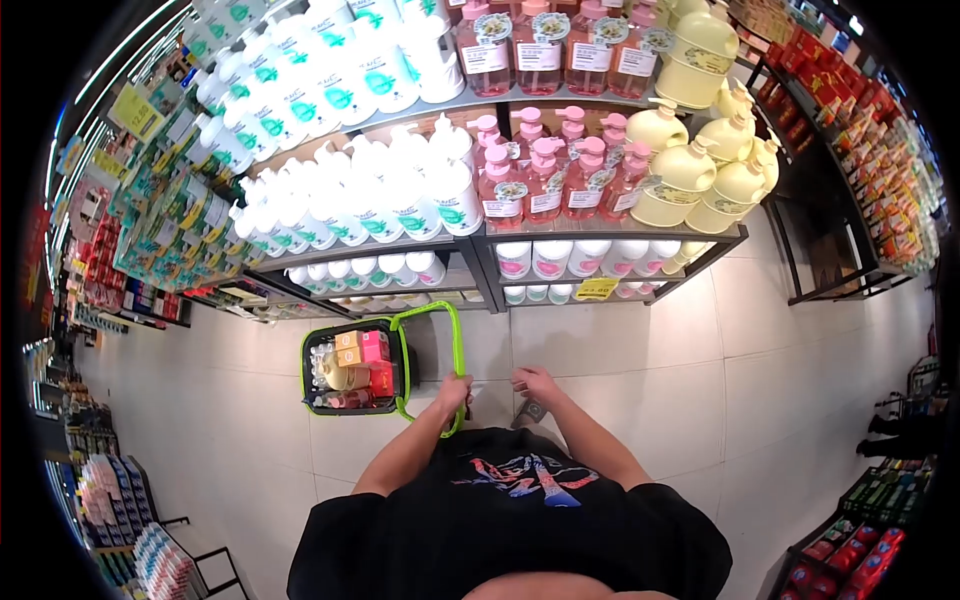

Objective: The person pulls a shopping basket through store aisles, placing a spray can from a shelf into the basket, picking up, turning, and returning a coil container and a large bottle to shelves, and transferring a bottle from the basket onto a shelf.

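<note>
My left hand (457, 391) is wrapped round the bright green handle (459, 340) of a black shopping basket (403, 372) with a green rim, standing on the floor to my left. Inside lie small orange boxes (348, 348), a pink box (375, 346), a red box (381, 379), a cream pump bottle (345, 376) and some pink and clear bottles. In front of my body, to the right of the handle, my right hand (536, 382) hangs with fingers curled in, and nothing shows in it. My shoe (530, 411) is partly visible below it.
Ahead stands a shelf unit (610, 236) with rows of white pump bottles (400, 210), pink pump bottles (545, 185) and cream pump bottles (680, 180). A dark rack (850, 235) holds packaged goods at right. More displays line the left. Pale floor tiles (640, 410) lie between.
</note>
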Demonstrator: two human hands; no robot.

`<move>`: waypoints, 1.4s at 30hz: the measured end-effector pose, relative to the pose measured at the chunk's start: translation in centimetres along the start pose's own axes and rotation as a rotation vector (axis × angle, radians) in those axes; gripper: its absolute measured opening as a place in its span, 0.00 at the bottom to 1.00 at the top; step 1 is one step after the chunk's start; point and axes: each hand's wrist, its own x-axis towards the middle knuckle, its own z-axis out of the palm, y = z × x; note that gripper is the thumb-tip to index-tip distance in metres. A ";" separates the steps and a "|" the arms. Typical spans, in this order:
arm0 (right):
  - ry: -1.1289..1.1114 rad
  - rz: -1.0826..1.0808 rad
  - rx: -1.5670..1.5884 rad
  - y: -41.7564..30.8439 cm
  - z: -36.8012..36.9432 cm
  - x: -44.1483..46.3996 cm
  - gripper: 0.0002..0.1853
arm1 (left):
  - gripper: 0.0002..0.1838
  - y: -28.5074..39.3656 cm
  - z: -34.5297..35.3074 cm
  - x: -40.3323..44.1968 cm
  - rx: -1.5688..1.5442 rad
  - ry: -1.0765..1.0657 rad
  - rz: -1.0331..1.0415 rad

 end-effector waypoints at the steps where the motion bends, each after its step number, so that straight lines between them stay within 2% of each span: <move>1: -0.064 0.013 -0.025 -0.5 0.5 0.5 0.18 | 0.07 0.0 0.4 0.0 -0.027 -0.022 0.017; 5: -0.160 0.022 -0.058 -2.4 2.1 0.6 0.21 | 0.07 1.1 2.4 -0.8 0.052 -0.090 0.017; 7: -0.193 0.018 -0.029 -2.5 2.6 0.5 0.20 | 0.08 2.8 3.7 -1.9 0.097 -0.088 0.018; 8: -0.201 0.045 -0.018 -2.6 2.9 0.2 0.20 | 0.10 1.7 3.9 -0.6 0.148 -0.130 0.096; 11: -0.219 0.050 -0.018 -2.9 3.4 -0.8 0.20 | 0.10 0.9 6.0 -0.4 0.093 -0.265 0.093; 12: -0.228 0.050 0.050 -2.9 3.3 -0.9 0.19 | 0.10 0.4 6.5 -0.5 0.085 -0.253 0.078; 13: -0.238 0.050 0.115 -3.3 3.3 -1.1 0.19 | 0.10 -0.2 7.0 -0.7 0.191 -0.267 0.152; 14: -0.251 0.068 0.105 -3.7 3.1 -1.3 0.19 | 0.11 -0.6 7.3 -0.8 0.295 -0.279 0.228; 18: -0.271 0.048 0.069 -4.2 3.7 -1.3 0.14 | 0.13 -0.9 7.1 -1.1 0.436 -0.210 0.230; 20: -0.269 -0.069 -0.025 -3.5 3.7 -0.5 0.14 | 0.14 -0.5 6.9 -1.6 0.483 -0.172 0.190; 22: -0.273 -0.095 -0.025 -3.1 3.6 -0.6 0.14 | 0.14 -1.5 6.7 -1.2 0.661 -0.222 0.325; 26: -0.269 -0.066 -0.101 -2.4 2.1 -2.6 0.14 | 0.15 -4.3 7.1 -0.1 0.698 -0.237 0.405; 28: -0.279 -0.008 -0.086 -1.9 2.0 -3.6 0.14 | 0.18 -4.8 7.0 -0.2 0.612 -0.524 0.203; 32: -0.204 0.081 -0.125 -0.8 2.3 -5.5 0.16 | 0.18 -4.8 6.3 -2.3 0.609 -0.530 0.168; 34: -0.172 0.107 -0.152 -0.7 2.4 -6.0 0.18 | 0.19 -5.9 5.9 -2.1 0.957 -0.611 0.297; 36: -0.115 0.168 -0.111 -1.2 1.7 -5.9 0.18 | 0.19 -7.6 4.6 -0.8 0.873 -0.645 0.290; 37: -0.064 0.111 -0.099 -0.9 0.8 -5.6 0.18 | 0.19 -7.9 4.0 -0.4 0.807 -0.691 0.292; 38: -0.054 0.103 -0.106 -0.6 -0.1 -5.1 0.18 | 0.19 -8.2 3.0 0.2 0.805 -0.696 0.307; 40: 0.113 0.158 -0.306 1.4 -2.7 -4.0 0.18 | 0.19 -8.0 -0.2 1.1 0.623 -0.513 0.172; 42: 0.216 0.198 -0.308 2.0 -3.0 -4.8 0.17 | 0.16 -8.6 -3.9 2.2 0.520 -0.313 0.252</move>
